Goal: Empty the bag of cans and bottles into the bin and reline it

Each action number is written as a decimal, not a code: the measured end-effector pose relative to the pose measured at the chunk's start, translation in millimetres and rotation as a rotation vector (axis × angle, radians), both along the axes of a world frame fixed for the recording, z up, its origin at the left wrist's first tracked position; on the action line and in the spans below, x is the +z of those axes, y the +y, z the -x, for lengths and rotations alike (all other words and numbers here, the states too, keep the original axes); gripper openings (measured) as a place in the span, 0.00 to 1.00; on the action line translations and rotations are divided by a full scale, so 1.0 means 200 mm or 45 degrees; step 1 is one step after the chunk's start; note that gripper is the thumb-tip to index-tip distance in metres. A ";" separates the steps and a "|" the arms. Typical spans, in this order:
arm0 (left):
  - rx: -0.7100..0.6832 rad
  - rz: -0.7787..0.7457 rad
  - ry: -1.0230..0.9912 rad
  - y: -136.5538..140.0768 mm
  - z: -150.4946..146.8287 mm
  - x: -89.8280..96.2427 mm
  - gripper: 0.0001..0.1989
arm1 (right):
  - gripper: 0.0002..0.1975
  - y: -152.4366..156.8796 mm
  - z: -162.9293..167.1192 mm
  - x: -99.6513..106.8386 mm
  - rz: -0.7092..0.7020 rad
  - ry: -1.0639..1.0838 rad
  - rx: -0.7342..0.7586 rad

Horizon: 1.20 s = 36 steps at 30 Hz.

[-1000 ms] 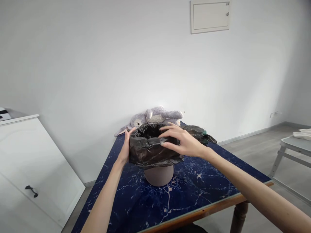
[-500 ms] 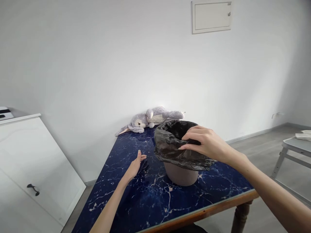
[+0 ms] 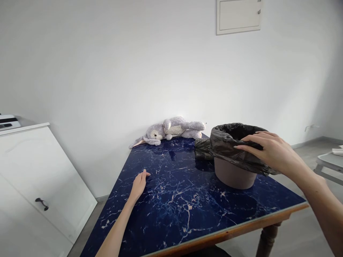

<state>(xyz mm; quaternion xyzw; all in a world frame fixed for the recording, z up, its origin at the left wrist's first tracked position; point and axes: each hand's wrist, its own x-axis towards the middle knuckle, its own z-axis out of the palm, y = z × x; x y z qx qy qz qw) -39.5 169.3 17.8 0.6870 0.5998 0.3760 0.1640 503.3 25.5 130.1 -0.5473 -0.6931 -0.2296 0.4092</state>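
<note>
A grey-brown trash bin (image 3: 234,175) stands towards the right side of the blue table. A black trash bag (image 3: 223,144) lines it and is folded out over the rim, with a loose bunch spreading to the left. My right hand (image 3: 268,146) is closed on the near rim, thumb outside and fingers over the bag's edge. Low over the left part of the table is my left hand (image 3: 139,184), empty, its thumb and a fingertip slightly apart; the other fingers are mostly hidden.
A grey plush rabbit (image 3: 171,129) lies on its side at the table's far end, against the wall. On the left is a white cabinet (image 3: 40,171). A grey folding stool or table (image 3: 331,164) stands at the far right. The marble-patterned table (image 3: 171,214) has a wooden edge.
The bin with its bag has moved right and slightly away, my right hand holding its rim. My left hand has drawn a little left. The view has shifted slightly.
</note>
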 end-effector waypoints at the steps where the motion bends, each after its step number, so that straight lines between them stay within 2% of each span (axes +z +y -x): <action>1: -0.007 -0.006 0.016 0.00 0.00 0.00 0.32 | 0.30 0.00 -0.02 -0.01 -0.001 0.008 -0.032; 4: -0.017 -0.022 0.058 0.00 -0.01 0.00 0.31 | 0.29 -0.01 0.00 -0.03 -0.013 0.013 -0.112; 8: -0.027 -0.042 0.103 -0.01 -0.02 -0.01 0.31 | 0.23 -0.06 0.15 -0.06 -0.155 0.074 -0.090; 11: -0.036 -0.055 0.132 -0.01 -0.02 -0.02 0.30 | 0.15 -0.11 0.30 -0.09 -0.375 0.199 0.053; 14: -0.045 -0.064 0.153 -0.01 -0.03 -0.03 0.29 | 0.15 -0.13 0.41 -0.12 -0.463 0.226 0.291; 16: -0.056 -0.063 0.163 -0.01 -0.03 -0.04 0.29 | 0.16 -0.12 0.45 -0.12 -0.348 0.209 0.439; 19: -0.076 -0.062 0.174 -0.01 -0.04 -0.05 0.28 | 0.20 -0.03 0.48 -0.12 0.019 0.271 0.563; 22: -0.095 -0.065 0.185 -0.01 -0.05 -0.05 0.27 | 0.30 0.11 0.48 -0.18 0.367 0.590 0.634; 24: -0.102 -0.070 0.193 -0.01 -0.05 -0.05 0.27 | 0.36 0.19 0.48 -0.26 0.520 0.845 0.601; 27: -0.112 -0.083 0.207 -0.02 -0.05 -0.06 0.26 | 0.40 0.27 0.48 -0.40 0.594 0.994 0.533; 30: -0.122 -0.096 0.225 -0.02 -0.05 -0.06 0.25 | 0.41 0.28 0.53 -0.49 0.685 0.931 0.536; 32: -0.129 -0.106 0.239 -0.01 -0.05 -0.07 0.24 | 0.40 0.26 0.58 -0.52 0.712 0.814 0.466; 36: -0.151 -0.139 0.265 -0.01 -0.04 -0.07 0.22 | 0.38 0.20 0.70 -0.55 0.499 0.508 0.285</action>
